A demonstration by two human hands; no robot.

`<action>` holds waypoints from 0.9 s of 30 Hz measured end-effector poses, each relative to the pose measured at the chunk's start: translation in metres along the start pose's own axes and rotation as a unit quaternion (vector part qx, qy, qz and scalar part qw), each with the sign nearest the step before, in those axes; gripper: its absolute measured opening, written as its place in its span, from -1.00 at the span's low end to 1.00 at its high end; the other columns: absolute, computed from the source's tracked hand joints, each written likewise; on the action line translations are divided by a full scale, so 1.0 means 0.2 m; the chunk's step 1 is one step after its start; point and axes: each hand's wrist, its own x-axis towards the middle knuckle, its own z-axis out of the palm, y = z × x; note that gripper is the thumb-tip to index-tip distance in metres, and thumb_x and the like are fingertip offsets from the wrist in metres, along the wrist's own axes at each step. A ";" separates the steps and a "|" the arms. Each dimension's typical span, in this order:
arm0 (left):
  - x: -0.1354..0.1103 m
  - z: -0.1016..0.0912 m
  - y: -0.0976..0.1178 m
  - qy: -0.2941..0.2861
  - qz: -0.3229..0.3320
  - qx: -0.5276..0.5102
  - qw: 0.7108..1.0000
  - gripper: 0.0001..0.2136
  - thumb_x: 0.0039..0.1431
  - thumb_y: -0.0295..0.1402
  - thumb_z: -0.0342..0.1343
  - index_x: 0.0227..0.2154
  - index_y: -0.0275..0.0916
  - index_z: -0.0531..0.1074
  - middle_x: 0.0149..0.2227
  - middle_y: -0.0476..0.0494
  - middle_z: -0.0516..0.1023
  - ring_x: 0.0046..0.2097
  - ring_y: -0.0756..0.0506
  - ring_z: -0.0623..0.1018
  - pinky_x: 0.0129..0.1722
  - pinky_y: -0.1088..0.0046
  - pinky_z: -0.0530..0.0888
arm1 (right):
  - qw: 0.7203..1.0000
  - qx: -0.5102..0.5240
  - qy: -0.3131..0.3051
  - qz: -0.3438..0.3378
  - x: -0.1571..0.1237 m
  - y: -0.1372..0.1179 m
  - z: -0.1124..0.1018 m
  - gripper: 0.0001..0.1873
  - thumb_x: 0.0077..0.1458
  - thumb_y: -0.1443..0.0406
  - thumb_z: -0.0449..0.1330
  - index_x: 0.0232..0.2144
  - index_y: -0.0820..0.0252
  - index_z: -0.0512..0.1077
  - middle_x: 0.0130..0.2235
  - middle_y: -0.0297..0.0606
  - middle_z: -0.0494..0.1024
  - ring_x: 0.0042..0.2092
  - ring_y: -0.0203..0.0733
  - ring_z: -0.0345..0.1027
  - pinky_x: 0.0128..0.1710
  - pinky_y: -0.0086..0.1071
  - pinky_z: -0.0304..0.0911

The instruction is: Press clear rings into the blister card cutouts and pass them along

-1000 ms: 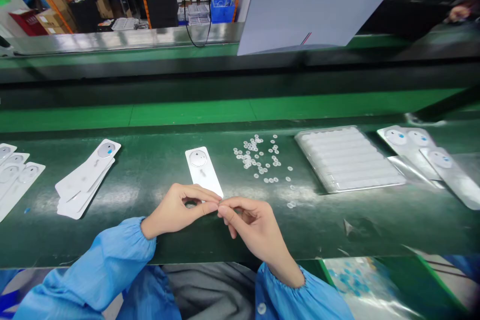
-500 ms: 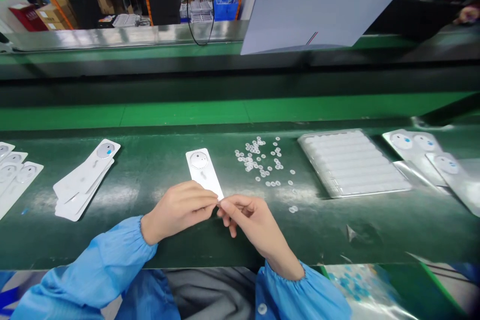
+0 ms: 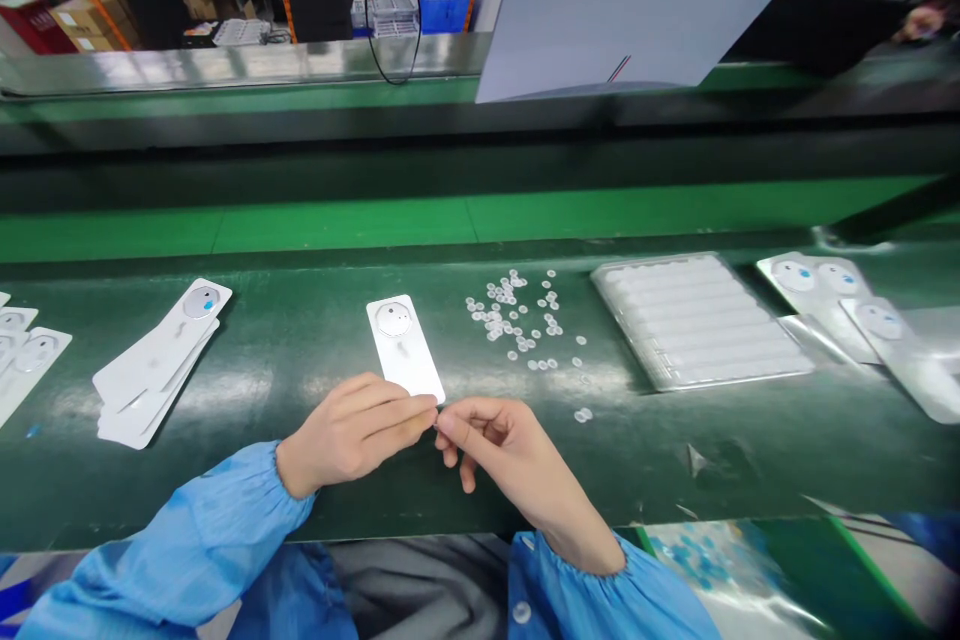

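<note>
The left hand (image 3: 352, 430) is extending in from the lower left of the frame, its fingers lying together and pointing right. The right hand (image 3: 510, 460) is angling up from the lower right, with its thumb and forefinger pinching close together. Their fingertips (image 3: 429, 412) are meeting just below the middle of the frame. Gathered blue cuffs are circling both wrists, and the left sleeve (image 3: 180, 545) is running off the lower left corner.
</note>
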 end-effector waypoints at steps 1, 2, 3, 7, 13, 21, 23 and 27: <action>0.00 0.00 0.00 0.002 -0.008 -0.018 1.000 -0.69 0.36 -0.53 0.13 0.12 -0.28 0.43 -0.04 -0.27 0.70 -0.11 -0.14 0.66 -0.19 0.31 0.59 | 1.000 -0.007 0.000 -0.003 0.00 0.00 0.00 -0.50 0.06 -0.09 0.40 -0.43 0.26 0.57 -0.52 -0.30 0.52 -0.59 -0.37 0.32 -0.63 -0.50 0.30; 0.01 0.01 0.00 0.004 -0.021 -0.045 0.999 -0.68 0.36 -0.53 0.14 0.13 -0.27 0.43 -0.04 -0.26 0.70 -0.11 -0.13 0.66 -0.18 0.32 0.60 | 1.000 -0.016 0.002 -0.008 -0.01 -0.01 0.00 -0.50 0.07 -0.10 0.38 -0.43 0.26 0.56 -0.52 -0.32 0.50 -0.59 -0.37 0.31 -0.62 -0.50 0.30; 0.01 0.01 0.00 0.005 -0.037 -0.075 0.997 -0.67 0.35 -0.52 0.16 0.14 -0.26 0.44 -0.05 -0.26 0.70 -0.11 -0.13 0.66 -0.16 0.32 0.61 | 0.999 -0.030 0.002 -0.012 -0.01 -0.01 0.00 -0.50 0.09 -0.11 0.36 -0.44 0.25 0.55 -0.53 -0.35 0.47 -0.59 -0.37 0.31 -0.61 -0.49 0.29; 0.03 0.02 0.01 0.004 -0.100 -0.175 0.979 -0.72 0.31 -0.49 0.22 0.06 -0.25 0.53 -0.06 -0.25 0.70 -0.10 -0.14 0.66 -0.10 0.32 0.62 | 0.995 -0.096 -0.011 -0.022 -0.01 -0.02 0.00 -0.49 0.16 -0.10 0.30 -0.46 0.24 0.50 -0.50 -0.38 0.43 -0.61 -0.40 0.29 -0.61 -0.50 0.19; 0.02 0.04 0.01 0.050 -0.132 -0.169 0.975 -0.83 0.29 -0.52 0.24 -0.10 -0.25 0.61 -0.15 -0.20 0.72 -0.17 -0.11 0.68 -0.14 0.37 0.62 | 0.997 -0.071 0.016 -0.027 0.01 0.02 0.01 -0.50 0.17 -0.09 0.30 -0.46 0.24 0.48 -0.53 -0.40 0.41 -0.62 -0.40 0.26 -0.59 -0.49 0.16; 0.00 0.06 0.01 0.058 -0.149 -0.175 0.972 -0.89 0.27 -0.53 0.26 -0.17 -0.30 0.62 -0.19 -0.21 0.73 -0.20 -0.09 0.69 -0.15 0.41 0.60 | 0.997 -0.057 0.034 -0.045 0.03 0.04 0.02 -0.53 0.12 -0.07 0.35 -0.41 0.25 0.53 -0.52 -0.40 0.41 -0.61 -0.38 0.28 -0.61 -0.48 0.20; 0.00 0.07 -0.01 0.044 -0.155 -0.180 0.970 -0.90 0.31 -0.50 0.22 -0.18 -0.27 0.62 -0.19 -0.17 0.73 -0.20 -0.08 0.69 -0.14 0.42 0.59 | 0.997 -0.055 0.033 -0.047 0.05 0.05 0.01 -0.54 0.09 -0.06 0.38 -0.41 0.24 0.53 -0.52 -0.41 0.40 -0.62 -0.39 0.27 -0.62 -0.49 0.17; 0.02 0.07 -0.12 -0.033 -0.199 -0.105 0.974 -0.77 0.32 -0.23 0.24 -0.06 -0.21 0.58 -0.06 -0.21 0.70 -0.01 -0.18 0.66 0.06 0.23 0.54 | 0.997 -0.042 0.031 -0.049 0.08 0.08 -0.03 -0.53 0.08 -0.07 0.38 -0.44 0.24 0.52 -0.55 -0.41 0.40 -0.64 -0.39 0.26 -0.64 -0.49 0.15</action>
